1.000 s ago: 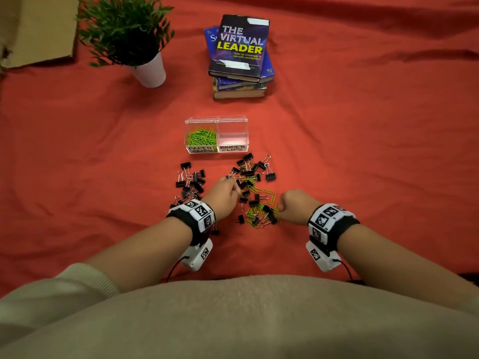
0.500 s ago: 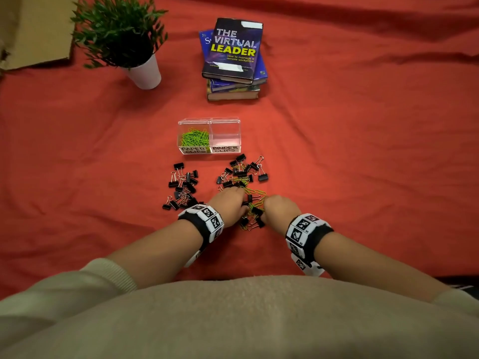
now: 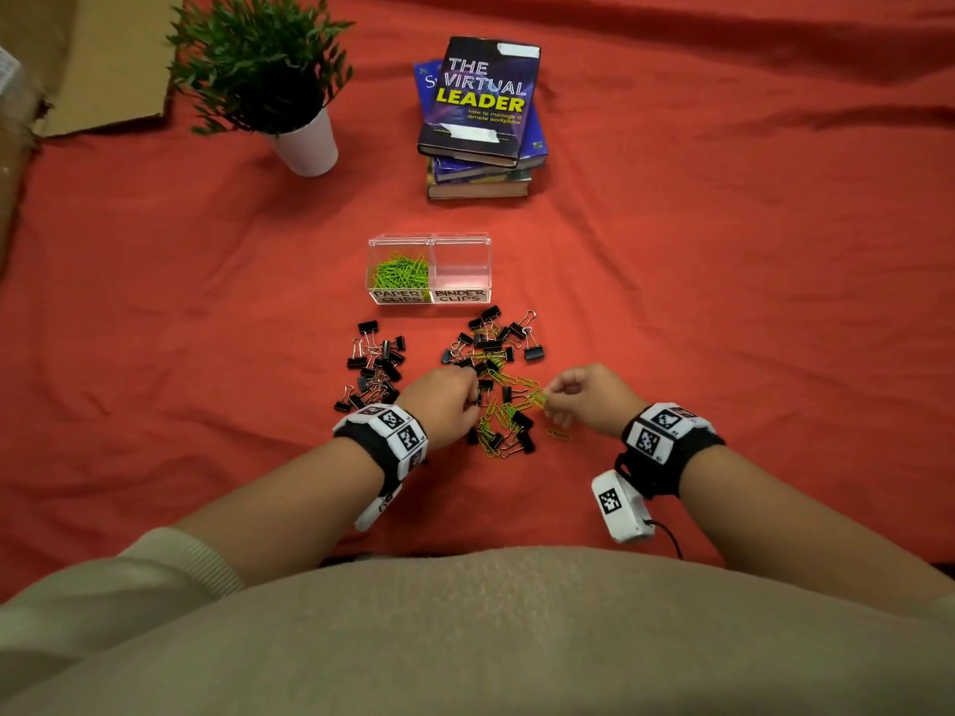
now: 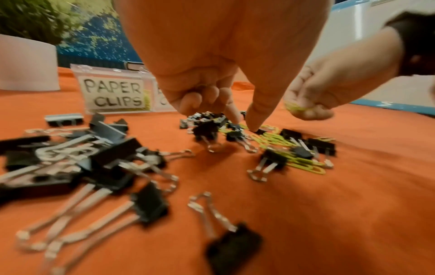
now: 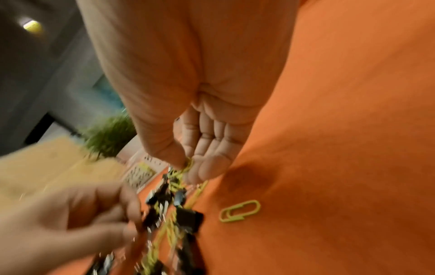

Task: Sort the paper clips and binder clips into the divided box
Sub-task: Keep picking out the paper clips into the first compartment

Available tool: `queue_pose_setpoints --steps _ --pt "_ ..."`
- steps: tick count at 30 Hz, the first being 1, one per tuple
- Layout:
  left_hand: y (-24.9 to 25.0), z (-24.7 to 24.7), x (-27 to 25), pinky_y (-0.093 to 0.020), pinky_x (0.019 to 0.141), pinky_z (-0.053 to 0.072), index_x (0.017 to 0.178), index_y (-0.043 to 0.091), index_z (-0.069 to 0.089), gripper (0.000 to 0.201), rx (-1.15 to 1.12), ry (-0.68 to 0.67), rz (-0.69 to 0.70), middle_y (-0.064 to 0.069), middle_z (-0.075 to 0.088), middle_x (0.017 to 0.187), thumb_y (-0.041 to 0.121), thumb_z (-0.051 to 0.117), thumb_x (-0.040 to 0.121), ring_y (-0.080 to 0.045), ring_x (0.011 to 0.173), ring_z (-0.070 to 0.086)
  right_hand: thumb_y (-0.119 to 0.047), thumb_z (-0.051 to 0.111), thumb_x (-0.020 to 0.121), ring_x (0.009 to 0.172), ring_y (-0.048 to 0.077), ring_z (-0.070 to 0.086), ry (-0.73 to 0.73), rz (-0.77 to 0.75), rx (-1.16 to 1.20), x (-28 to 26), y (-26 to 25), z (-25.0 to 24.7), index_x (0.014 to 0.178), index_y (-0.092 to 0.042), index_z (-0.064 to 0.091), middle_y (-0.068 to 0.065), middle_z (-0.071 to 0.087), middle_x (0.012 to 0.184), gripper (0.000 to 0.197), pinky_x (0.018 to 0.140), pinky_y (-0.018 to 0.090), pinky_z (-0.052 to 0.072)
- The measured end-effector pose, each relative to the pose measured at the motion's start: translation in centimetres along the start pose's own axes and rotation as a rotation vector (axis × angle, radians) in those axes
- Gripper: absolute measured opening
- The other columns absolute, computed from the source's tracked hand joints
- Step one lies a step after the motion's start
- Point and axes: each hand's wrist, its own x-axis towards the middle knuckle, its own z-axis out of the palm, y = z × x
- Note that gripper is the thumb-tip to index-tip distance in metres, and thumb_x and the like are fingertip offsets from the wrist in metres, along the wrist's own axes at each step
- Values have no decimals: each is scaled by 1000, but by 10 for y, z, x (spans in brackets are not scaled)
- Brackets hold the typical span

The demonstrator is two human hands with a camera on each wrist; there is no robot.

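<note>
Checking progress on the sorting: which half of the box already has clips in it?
The left compartment, labelled PAPER CLIPS, holds green paper clips. The right compartment, labelled BINDER CLIPS, has none.

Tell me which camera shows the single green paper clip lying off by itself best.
The right wrist view: the lone paper clip lies large and sharp on bare red cloth. The head view shows it tiny; the left wrist view doesn't clearly show it.

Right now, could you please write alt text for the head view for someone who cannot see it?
Over a red cloth, a right hand pinches green paper clips while the left hand picks at a mixed clip pile. Beyond sits a divided box, paper clips in its left compartment, the right one empty.
</note>
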Motion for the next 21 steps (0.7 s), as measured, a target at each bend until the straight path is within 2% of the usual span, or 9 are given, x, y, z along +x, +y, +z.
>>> queue_pose_setpoints --steps 3,7,10,14,16,17,20,21 --pt "10 12 0 -29 74 45 96 17 56 12 29 -35 53 0 58 100 24 55 86 -18 92 55 1 59 87 58 13 63 -44 12 248 -2 -4 -6 104 1 63 13 69 79 18 59 20 56" --pt "11 17 -1 -27 72 42 100 17 57 19 54 -87 102 0 57 101 25 55 83 -18 94 54 7 54 88 58 12 63 -82 54 520 1 -1 -2 116 6 57 15 64 81 28 58 19 56" --pt "4 17 -3 -31 79 48 99 18 60 17 70 -118 130 0 58 102 21 55 83 -19 98 56 10 42 91 61 14 57 -123 62 643 3 -1 3 104 -1 60 10 58 76 25 56 20 53" --pt "0 15 -5 -31 82 44 102 19 61 15 67 -113 153 0 58 106 19 56 87 -19 102 54 13 29 83 62 18 52 -146 100 685 4 -5 6 87 -2 56 10 55 75 32 54 24 50" --pt "-2 14 -5 -29 82 43 101 20 61 13 60 -105 160 1 58 106 21 57 89 -18 102 54 9 32 85 60 17 51 -153 100 604 4 -9 9 83 -4 55 9 53 73 26 53 24 47" --pt "-2 14 -5 -29 81 43 100 20 61 12 49 -102 157 1 58 105 22 56 89 -18 101 54 4 37 88 59 16 50 -139 85 483 4 -11 11 82 -7 55 6 53 72 22 53 24 45" --pt "-4 10 -5 -29 79 42 96 20 60 8 10 -86 131 1 58 101 20 55 89 -19 97 55 -14 60 87 57 9 47 -47 -45 -69 5 -10 17 84 -16 56 -4 53 68 5 54 22 40" --pt "-5 8 -5 -29 78 41 94 20 60 8 7 -76 122 2 58 100 19 54 89 -19 96 55 -17 64 84 56 8 45 -39 -95 -215 5 -8 20 87 -17 57 -6 50 65 8 53 21 37"
